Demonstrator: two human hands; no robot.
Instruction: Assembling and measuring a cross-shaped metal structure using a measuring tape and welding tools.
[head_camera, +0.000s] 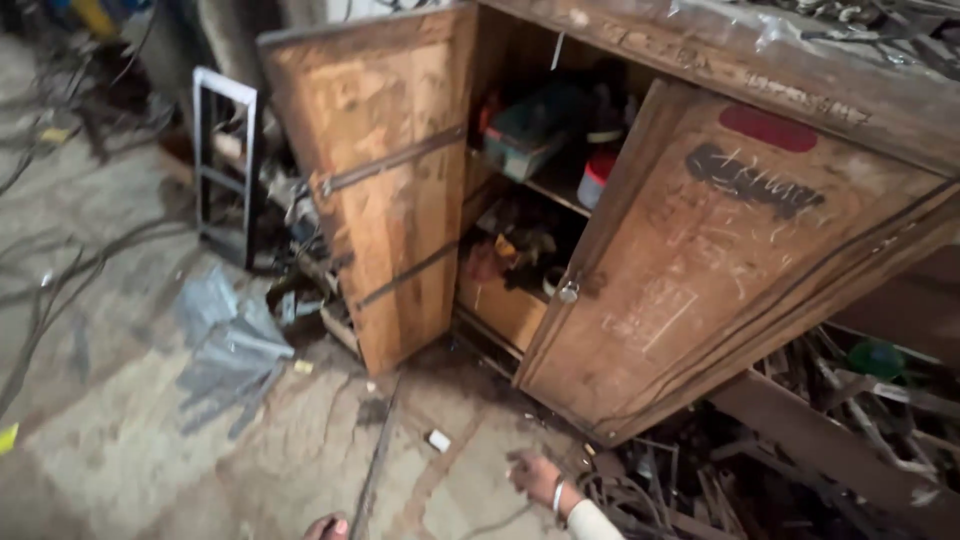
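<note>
Metal rod (372, 470) on floor between hands, touching neither.

My right hand (533, 476) bare; silver bangle (558, 497) on wrist, pale sleeve (592, 522) cuff behind it; fingertip at bottom edge.

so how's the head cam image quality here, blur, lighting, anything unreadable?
Head view: soft all over, likely motion blur; tilted framing. Cabinet interior sits in deep shadow, contents barely separable. Door fronts evenly lit, no glare. Right hand smeared, grip unreadable; left hand cropped by the bottom edge. Scrap pile dark and muddled.
</note>
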